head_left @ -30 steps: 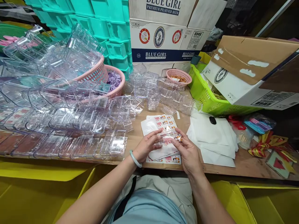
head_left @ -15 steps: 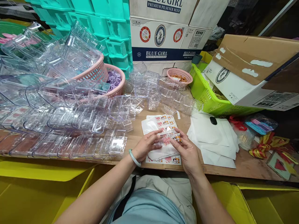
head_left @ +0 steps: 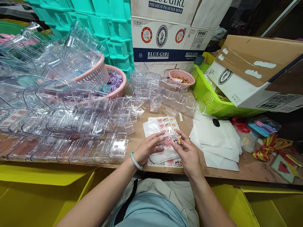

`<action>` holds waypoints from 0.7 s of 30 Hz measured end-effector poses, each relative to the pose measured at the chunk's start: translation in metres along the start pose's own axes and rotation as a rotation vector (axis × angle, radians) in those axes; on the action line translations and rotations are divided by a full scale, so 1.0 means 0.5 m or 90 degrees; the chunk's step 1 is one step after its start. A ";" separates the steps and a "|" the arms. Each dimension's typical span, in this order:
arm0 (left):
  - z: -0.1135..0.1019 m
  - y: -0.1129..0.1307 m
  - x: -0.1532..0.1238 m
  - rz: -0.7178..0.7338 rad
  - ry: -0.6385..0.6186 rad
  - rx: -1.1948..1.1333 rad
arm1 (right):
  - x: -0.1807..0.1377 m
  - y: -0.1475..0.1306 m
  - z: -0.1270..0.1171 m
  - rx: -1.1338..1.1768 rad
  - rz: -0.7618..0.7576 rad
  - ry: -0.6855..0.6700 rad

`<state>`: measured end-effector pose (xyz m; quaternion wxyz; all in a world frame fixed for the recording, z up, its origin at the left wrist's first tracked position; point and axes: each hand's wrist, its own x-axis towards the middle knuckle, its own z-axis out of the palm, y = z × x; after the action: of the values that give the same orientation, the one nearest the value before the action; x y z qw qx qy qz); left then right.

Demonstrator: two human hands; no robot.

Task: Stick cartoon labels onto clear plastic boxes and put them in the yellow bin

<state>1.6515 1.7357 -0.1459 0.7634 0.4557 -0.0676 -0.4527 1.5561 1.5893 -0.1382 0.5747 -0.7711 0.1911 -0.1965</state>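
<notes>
Between my two hands is a clear plastic panel with a cat sticker (head_left: 169, 142) on it. My left hand (head_left: 150, 146) grips the panel's left side, a green bangle on the wrist. At the right side, my right hand (head_left: 188, 151) pinches the panel near the printed cats, thumb in front. Under and behind the panel lie sticker sheets (head_left: 170, 122) with cats and pink lettering, partly covered by white backing paper (head_left: 151, 126). The panel's outline is hard to see against the sheets.
Clear plastic boxes (head_left: 90, 121) fill the table's left side. Pink baskets (head_left: 118, 91) hold purple pieces and more clear parts. White paper sheets (head_left: 215, 138) with a black oval object (head_left: 216, 122) lie to the right. A green basket (head_left: 210, 97) bears a carton (head_left: 251, 75).
Both hands stay almost in place around the clear panel. My right thumb and fingers have shifted very slightly left; the surroundings look the same.
</notes>
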 end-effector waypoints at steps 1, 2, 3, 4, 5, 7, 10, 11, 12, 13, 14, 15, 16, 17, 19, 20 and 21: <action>0.001 -0.001 -0.001 0.001 0.001 0.015 | 0.000 0.000 0.001 -0.007 -0.007 0.004; 0.002 -0.002 -0.001 0.003 0.005 0.030 | -0.001 -0.001 0.003 -0.016 -0.015 0.008; 0.003 -0.004 -0.001 0.004 0.013 0.044 | -0.002 -0.002 0.005 -0.027 -0.024 0.014; 0.004 -0.006 0.000 0.005 0.022 0.054 | -0.004 -0.004 0.007 -0.041 -0.033 0.024; 0.005 -0.008 0.000 0.007 0.026 0.060 | -0.005 -0.007 0.009 -0.055 -0.041 0.038; 0.005 -0.010 0.000 0.011 0.034 0.066 | -0.008 -0.012 0.013 -0.079 -0.052 0.071; 0.000 -0.010 -0.001 0.014 0.026 0.035 | -0.011 -0.021 0.018 -0.094 -0.070 0.101; -0.002 -0.010 -0.001 0.015 0.018 0.016 | -0.013 -0.023 0.020 -0.103 -0.084 0.109; -0.004 -0.010 -0.001 0.016 0.008 -0.001 | -0.014 -0.025 0.021 -0.120 -0.107 0.120; -0.006 -0.011 -0.001 0.019 -0.001 -0.012 | -0.017 -0.027 0.022 -0.143 -0.141 0.134; -0.007 -0.012 -0.001 0.023 -0.006 -0.017 | -0.020 -0.027 0.024 -0.168 -0.184 0.148; -0.008 -0.013 -0.001 0.027 -0.006 -0.015 | -0.025 -0.027 0.026 -0.191 -0.231 0.159; -0.008 -0.015 -0.001 0.031 -0.005 -0.010 | -0.030 -0.026 0.027 -0.207 -0.276 0.167; -0.008 -0.017 -0.002 0.034 0.000 -0.004 | -0.036 -0.025 0.029 -0.213 -0.314 0.170; -0.007 -0.020 -0.002 0.038 0.013 0.007 | -0.050 -0.026 0.030 -0.201 -0.357 0.166; -0.006 -0.020 -0.002 0.040 0.020 0.009 | -0.057 -0.029 0.029 -0.185 -0.367 0.164; -0.006 -0.021 -0.002 0.040 0.027 0.006 | -0.062 -0.034 0.027 -0.165 -0.376 0.167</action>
<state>1.6458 1.7365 -0.1551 0.7763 0.4662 -0.0676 -0.4188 1.5379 1.6207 -0.1279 0.3610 -0.8279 0.0553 -0.4257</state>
